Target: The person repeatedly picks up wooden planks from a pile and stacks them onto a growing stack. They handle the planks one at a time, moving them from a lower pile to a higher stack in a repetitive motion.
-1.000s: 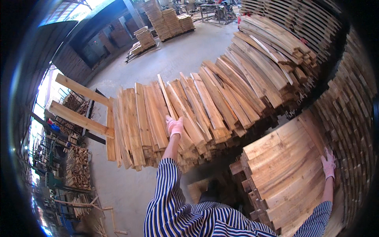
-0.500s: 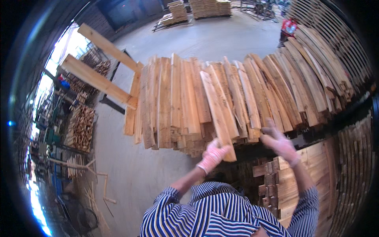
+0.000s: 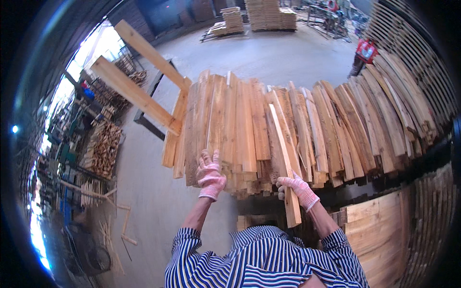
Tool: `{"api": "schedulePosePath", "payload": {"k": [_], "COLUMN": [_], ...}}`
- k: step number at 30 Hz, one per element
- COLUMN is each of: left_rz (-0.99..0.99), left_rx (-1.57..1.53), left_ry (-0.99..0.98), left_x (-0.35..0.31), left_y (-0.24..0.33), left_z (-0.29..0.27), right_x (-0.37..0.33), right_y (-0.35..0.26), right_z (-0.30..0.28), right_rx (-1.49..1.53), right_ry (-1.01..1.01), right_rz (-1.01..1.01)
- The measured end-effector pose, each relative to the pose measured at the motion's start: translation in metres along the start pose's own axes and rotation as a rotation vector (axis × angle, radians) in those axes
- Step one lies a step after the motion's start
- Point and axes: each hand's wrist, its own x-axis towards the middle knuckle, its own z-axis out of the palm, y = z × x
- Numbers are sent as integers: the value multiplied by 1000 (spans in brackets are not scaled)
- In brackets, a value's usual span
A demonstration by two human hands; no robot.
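While a gloved right hand point(image 3: 297, 188) in the head view wraps its fingers around a narrow board point(image 3: 292, 210), the board's near end juts past the ragged front edge of a row of boards point(image 3: 245, 125). The left hand point(image 3: 211, 177), fingers loosely spread and holding nothing, is at the row's front edge; whether it touches cannot be told. Open concrete floor point(image 3: 158, 206) stretches left of and beyond the row. A striped sleeve point(image 3: 343, 249) partly hides a blurred plank stack point(image 3: 377, 225); the dark space between stack and row is hard to make out.
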Motion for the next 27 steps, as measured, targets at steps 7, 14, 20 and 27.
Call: {"api": "schedulePosePath", "payload": {"k": [7, 14, 20, 27], "left_rz": [205, 152, -156, 319], "left_rx": [-1391, -1422, -2046, -1955], "left_ry": [-143, -16, -869, -896], "left_x": [-109, -109, -39, -138], "left_y": [125, 148, 220, 358], "left_z": [-29, 22, -6, -91], "right_x": [-26, -64, -168, -285], "right_y": [14, 20, 4, -24], "right_z": [-21, -19, -22, -23], "right_rx": [-236, 52, -759, -926], "right_ry": [-69, -145, 153, 810], "right_rz": [-213, -87, -151, -372]}}
